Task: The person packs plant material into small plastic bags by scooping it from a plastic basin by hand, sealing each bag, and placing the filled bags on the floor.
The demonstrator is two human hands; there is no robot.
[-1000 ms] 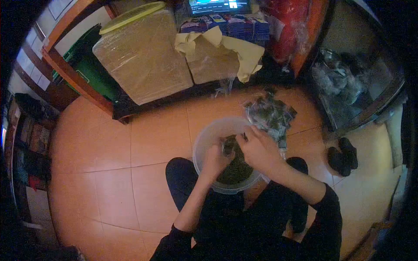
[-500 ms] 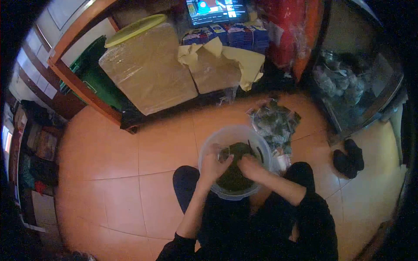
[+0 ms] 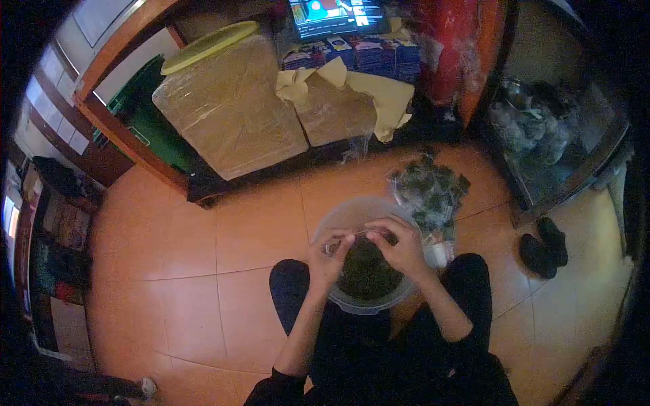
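Observation:
A translucent plastic tub (image 3: pixel 365 310) stands between my bent legs, with loose dark green, dried-looking material (image 3: pixel 369 277) inside. Above it, my left hand (image 3: pixel 327 260) pinches one side of a small clear plastic bag (image 3: pixel 361 233). My right hand (image 3: pixel 404 252) grips the other side of its edge between thumb and fingers. Most of the bag is hidden by the fingers, and its contents are hard to make out. On the floor just beyond the tub's right side lies a pile of small clear bags (image 3: pixel 433 193) that look filled with green material.
Plastic-wrapped cardboard boxes (image 3: pixel 230 115) sit on a low shelf ahead, topped by a yellow lid (image 3: pixel 210 47). A lit screen (image 3: pixel 335 17) rests above blue stacks (image 3: pixel 386 57). Black shoes (image 3: pixel 544 250) lie to the right. Another person's foot (image 3: pixel 147 387) shows at lower left.
My right hand has come up out of the green material and now pinches the bag's edge beside my left hand. A person's leg and foot have entered at lower left.

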